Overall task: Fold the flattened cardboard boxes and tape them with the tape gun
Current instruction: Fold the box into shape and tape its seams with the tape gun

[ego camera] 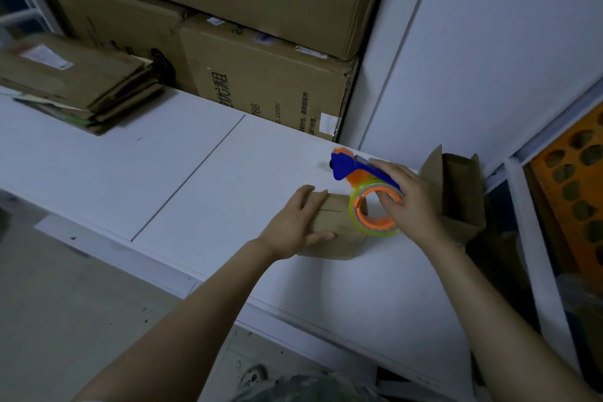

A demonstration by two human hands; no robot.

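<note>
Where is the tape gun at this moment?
Head view, right of centre: the tape gun is in the right hand, above the small box the left hand holds.

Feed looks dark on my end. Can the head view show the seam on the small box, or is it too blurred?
Head view: dim, bluish light, no glare; the seam on the small box shows as a dark line beside the left hand; the tape gun in the right hand is soft-edged but clear in colour; the flattened boxes far left are blurred; table edges bow, wide-angle.
</note>
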